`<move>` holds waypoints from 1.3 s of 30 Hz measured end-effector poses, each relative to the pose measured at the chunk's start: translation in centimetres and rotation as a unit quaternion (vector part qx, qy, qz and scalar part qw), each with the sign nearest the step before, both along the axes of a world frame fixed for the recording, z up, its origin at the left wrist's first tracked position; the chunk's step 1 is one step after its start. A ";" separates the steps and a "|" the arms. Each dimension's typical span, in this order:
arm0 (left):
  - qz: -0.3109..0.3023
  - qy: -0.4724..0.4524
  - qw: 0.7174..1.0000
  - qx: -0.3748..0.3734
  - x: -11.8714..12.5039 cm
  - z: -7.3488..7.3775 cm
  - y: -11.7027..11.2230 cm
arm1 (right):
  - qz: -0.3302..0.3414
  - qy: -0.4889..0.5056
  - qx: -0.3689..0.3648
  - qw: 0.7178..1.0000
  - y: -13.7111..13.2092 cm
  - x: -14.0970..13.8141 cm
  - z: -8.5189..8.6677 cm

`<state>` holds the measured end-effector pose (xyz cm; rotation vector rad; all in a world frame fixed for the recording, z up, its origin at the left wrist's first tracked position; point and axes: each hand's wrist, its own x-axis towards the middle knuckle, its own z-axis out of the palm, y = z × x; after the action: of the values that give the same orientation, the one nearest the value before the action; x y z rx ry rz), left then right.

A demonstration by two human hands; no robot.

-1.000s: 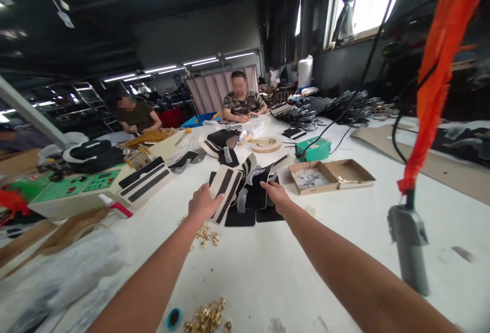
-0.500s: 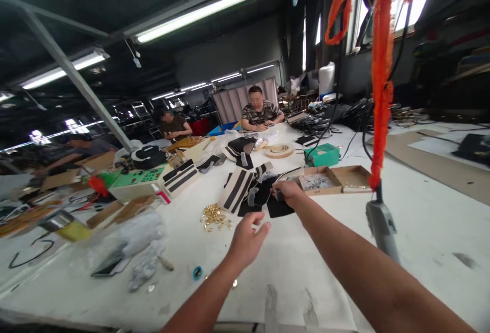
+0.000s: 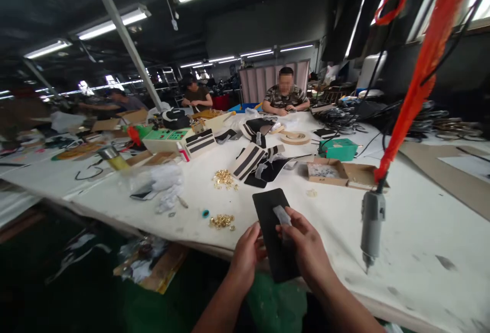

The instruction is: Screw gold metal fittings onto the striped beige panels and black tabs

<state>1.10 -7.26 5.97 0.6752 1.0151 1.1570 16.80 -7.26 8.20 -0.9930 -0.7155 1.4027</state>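
Note:
Both my hands hold a flat black rectangular piece [image 3: 271, 220] over the near edge of the white table [image 3: 413, 231]. My left hand [image 3: 247, 251] grips its left edge with curled fingers. My right hand [image 3: 304, 243] grips the right side, its thumb pressing a small grey strip [image 3: 282, 215] onto the black face. Further out on the table lies a pile of black and cream striped pieces [image 3: 256, 164], with two heaps of small gold metal fittings [image 3: 224, 179] left of it.
A grey tool [image 3: 370, 223] hangs on an orange cord [image 3: 417, 93] just right of my hands. An open cardboard box [image 3: 346, 174], a green box [image 3: 338, 148], a tape roll [image 3: 294, 137] and a green machine [image 3: 166, 138] stand further back. Several people sit at the far side.
My right hand has pulled one black piece out of the pile toward me. My left hand has left the pile and closed on that piece. The view has swung back and down.

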 end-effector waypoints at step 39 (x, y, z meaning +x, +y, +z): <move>0.130 -0.006 0.985 -0.113 -8.7 -5.7 -10.0 | 0.205 -0.616 0.178 0.739 8.3 -11.3 -6.8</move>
<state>-7.56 -17.28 0.30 0.3604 1.2287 1.2447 5.48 1.01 1.39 -1.4487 -2.2081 0.7002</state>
